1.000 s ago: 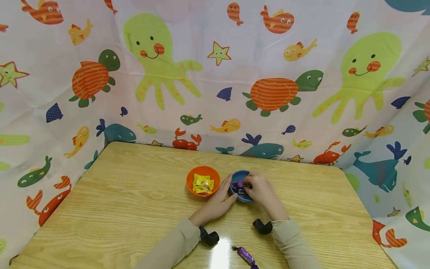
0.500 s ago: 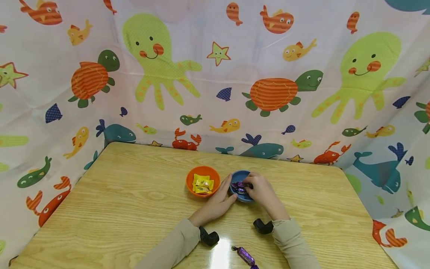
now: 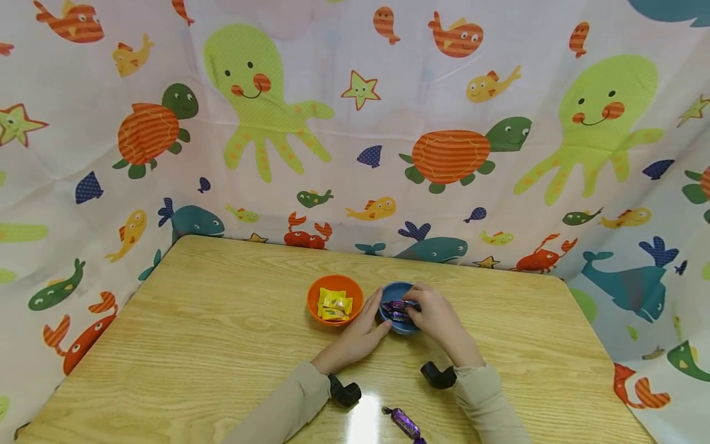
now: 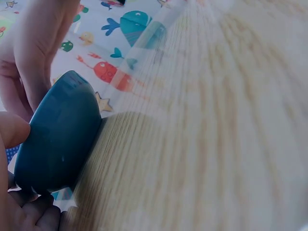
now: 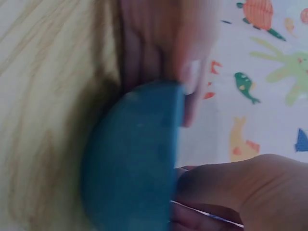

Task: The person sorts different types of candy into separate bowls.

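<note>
A small blue bowl (image 3: 395,289) holds several purple-wrapped candies (image 3: 396,310). My left hand (image 3: 357,338) rests against its left side, fingers straight and thumb out at the near rim. In the left wrist view, the thumb touches the outside of the bowl (image 4: 62,134). From the right, my right hand (image 3: 435,314) reaches over the rim and pinches a purple candy among the others; the fingertips are partly hidden. The right wrist view shows this bowl (image 5: 130,159) between both hands, its inside hidden.
An orange bowl (image 3: 314,313) with several yellow-wrapped candies (image 3: 335,304) stands just left of the left hand. One purple-wrapped candy (image 3: 405,423) lies near the table's front edge, between the forearms. A patterned curtain (image 3: 355,135) hangs behind the wooden table (image 3: 222,308).
My right hand and wrist have shifted slightly to the right, with the fingers still in the blue bowl. The left hand and both bowls have stayed in place.
</note>
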Motion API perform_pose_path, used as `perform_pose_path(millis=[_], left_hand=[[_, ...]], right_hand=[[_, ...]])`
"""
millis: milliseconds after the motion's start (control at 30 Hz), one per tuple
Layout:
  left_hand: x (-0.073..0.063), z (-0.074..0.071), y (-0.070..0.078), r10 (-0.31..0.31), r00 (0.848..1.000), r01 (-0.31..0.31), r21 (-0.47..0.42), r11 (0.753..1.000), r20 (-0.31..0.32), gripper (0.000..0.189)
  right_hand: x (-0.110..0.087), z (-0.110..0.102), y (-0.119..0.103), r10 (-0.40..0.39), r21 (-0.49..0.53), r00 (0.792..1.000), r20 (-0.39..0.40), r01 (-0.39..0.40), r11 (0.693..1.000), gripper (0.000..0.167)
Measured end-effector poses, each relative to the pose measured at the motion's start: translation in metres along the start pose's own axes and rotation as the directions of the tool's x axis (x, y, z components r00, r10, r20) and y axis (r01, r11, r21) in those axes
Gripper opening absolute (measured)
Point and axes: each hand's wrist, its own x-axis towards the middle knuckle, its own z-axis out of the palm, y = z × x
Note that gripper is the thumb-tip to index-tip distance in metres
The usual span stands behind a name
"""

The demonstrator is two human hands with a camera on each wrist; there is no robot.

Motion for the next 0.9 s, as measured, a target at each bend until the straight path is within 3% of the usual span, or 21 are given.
perform_pose_path(millis=[367,700,900], left_hand=[[0.0,0.0,0.0,0.012,1.0,-0.012,0.012,1.0,-0.002,0.074],[0.001,0.0,-0.001,0.012,1.0,-0.011,0.021,1.0,-0.007,0.074],[0.001,0.001,-0.003,0.018,1.0,-0.017,0.024,1.0,-0.015,0.074]], right_hand=[[-0.02,-0.025,-0.022,-0.1,-0.003,0.995,-0.013,0.1,0.995,0.016],[-0.056,-0.038,-0.049,-0.199,0.121,0.98,0.013,0.196,0.973,0.013],[-0.083,-0.035,-0.058,-0.243,0.14,0.965,0.097,0.228,0.964,0.012]])
